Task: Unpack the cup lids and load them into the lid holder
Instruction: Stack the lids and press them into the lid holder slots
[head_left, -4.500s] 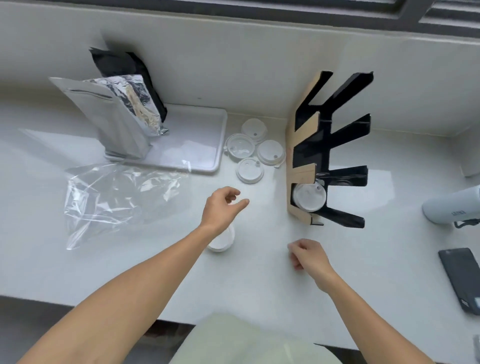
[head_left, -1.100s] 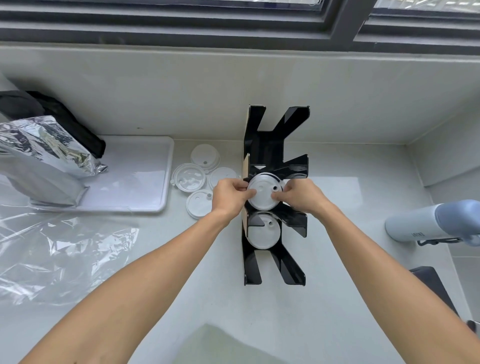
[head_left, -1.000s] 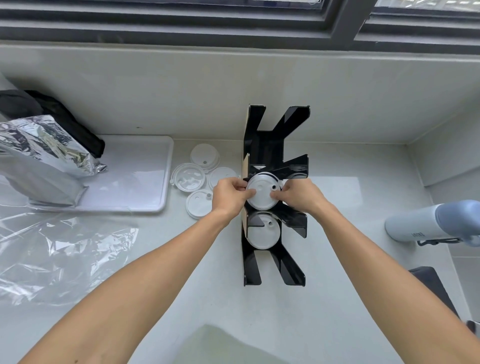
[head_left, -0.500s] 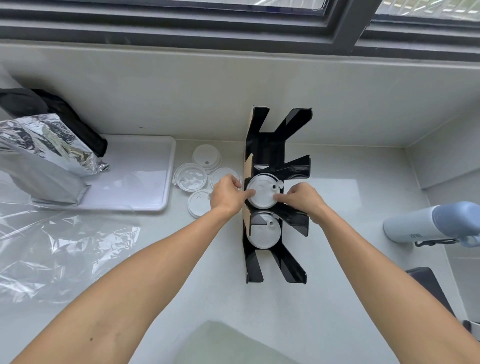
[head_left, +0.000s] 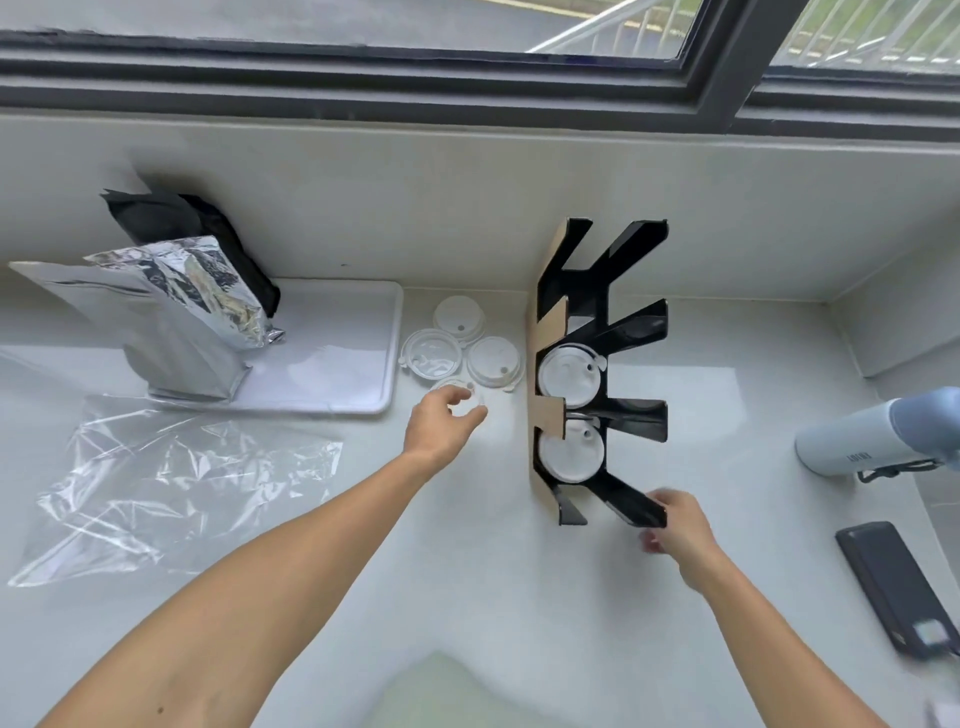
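Looking down at the counter, I'm using the black lid holder (head_left: 597, 374) as my reference for everything. Two of its slots already have white lids in them, one (head_left: 569, 375) above the other (head_left: 571, 451), and the slots further back look empty. Just to the left of the holder sit the loose lids: three in a little cluster (head_left: 460, 345) near the corner of the white tray (head_left: 337, 353), plus one closer lid (head_left: 460, 391) that my left hand (head_left: 441, 428) is right over. Fingers are curled and partly open, closing around that lid's edge, but I can't say it's actually gripped yet. My right hand (head_left: 675, 530) is at the near end of the holder, fingers touching the lowest black arm, probably steadying it; whether it's really clamped on I cannot tell, it's blurry.

Handling-wise these look like thin moulded plastic, super light, a bit flexy and slick. I'd pinch by the rim with fingertips, not the flat top, so it doesn't buckle or skate across the counter. The empty clear wrapper (head_left: 171, 493) is lying well left of the holder, so unpacking seems done.
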